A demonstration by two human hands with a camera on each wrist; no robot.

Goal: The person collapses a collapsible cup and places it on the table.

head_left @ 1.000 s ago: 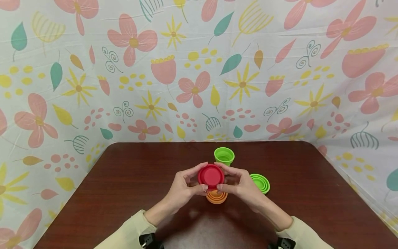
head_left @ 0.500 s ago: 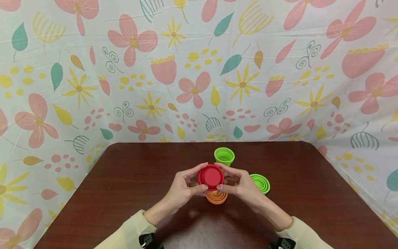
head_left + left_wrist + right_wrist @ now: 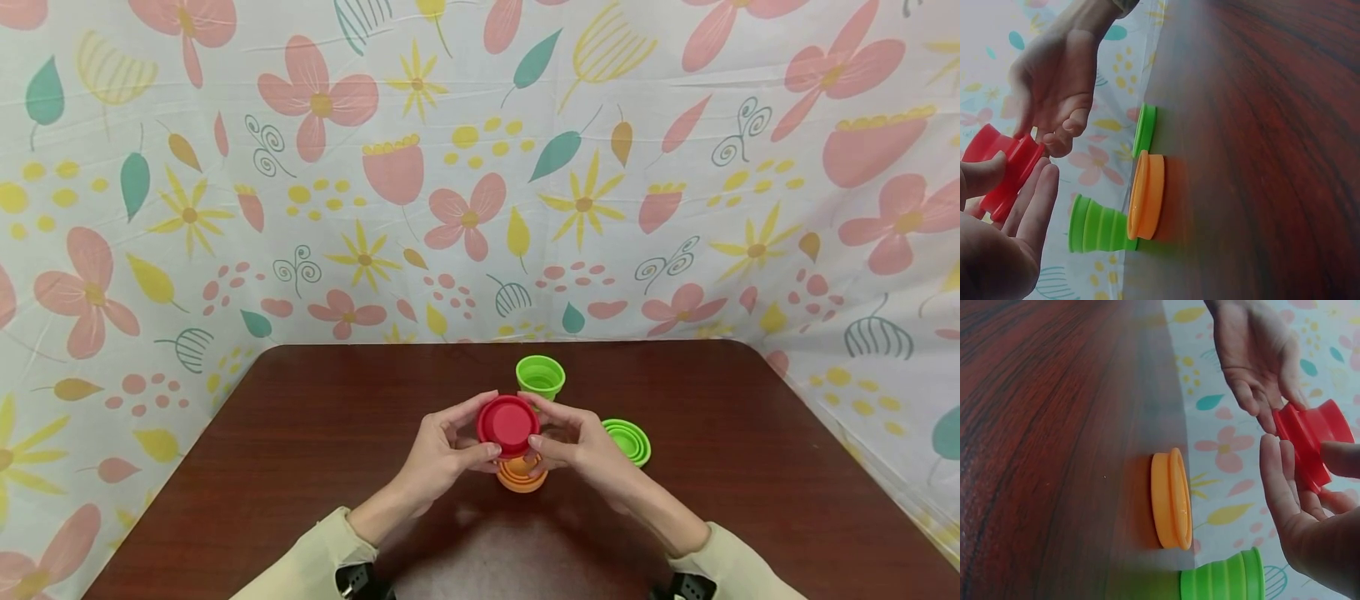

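Note:
Between both hands, over the middle of the table, is a red collapsible cup, its flat round base turned toward the head camera. My left hand pinches its left side, thumb on the near edge and fingertips at the top. On the other side my right hand grips it likewise, thumb at the lower right edge. Both wrist views show the red cup partly drawn out, with a stepped wall and wide rim. Below it on the table sits a folded-down orange collapsible cup, partly covered by the hands in the head view.
An extended green collapsible cup stands upright behind the hands. A folded-flat green collapsible cup lies right of the right hand. The dark wooden table ends at a floral cloth backdrop.
My right thumb has slid a little up the right edge of the red cup, and fingers now show below it. The left hand and the other cups look unmoved.

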